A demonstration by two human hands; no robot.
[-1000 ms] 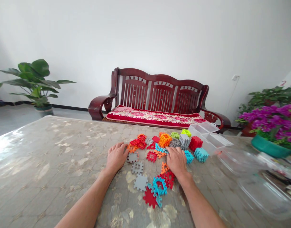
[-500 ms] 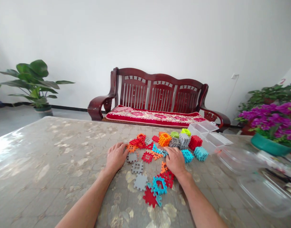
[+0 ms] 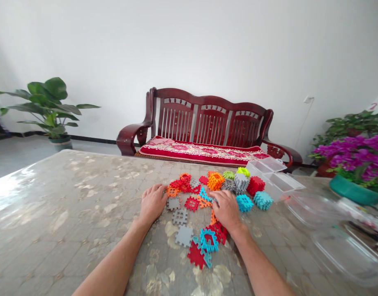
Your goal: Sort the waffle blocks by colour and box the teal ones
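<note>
Behind the patterned table (image 3: 84, 213) stands a dark red wooden bench (image 3: 204, 100) against a white wall, while interlocking plastic pieces lie scattered across the tabletop between and beyond the person's hands. Crowding looks like the main risk: the blue triangular piece (image 3: 204, 193) lies at the right hand (image 3: 225, 209), overlapping or just beside an orange triangular piece (image 3: 204, 202), so their notched edges could snag and drag together if either is pulled. A wide swing of the right hand could knock the blue stack (image 3: 244, 203) beside it, or topple the taller light grey stack (image 3: 240, 183) farther back. As for grip, the right hand is palm down, its index finger and thumb somewhat parted around the blue piece; whether they pinch it or merely touch it cannot be told, since the hand hides part of it. The left hand (image 3: 152, 201) rests palm down, fingers loosely extended and seemingly holding nothing, its fingertips just beside an orange window piece (image 3: 172, 192) and a grey square piece (image 3: 174, 203).
</note>
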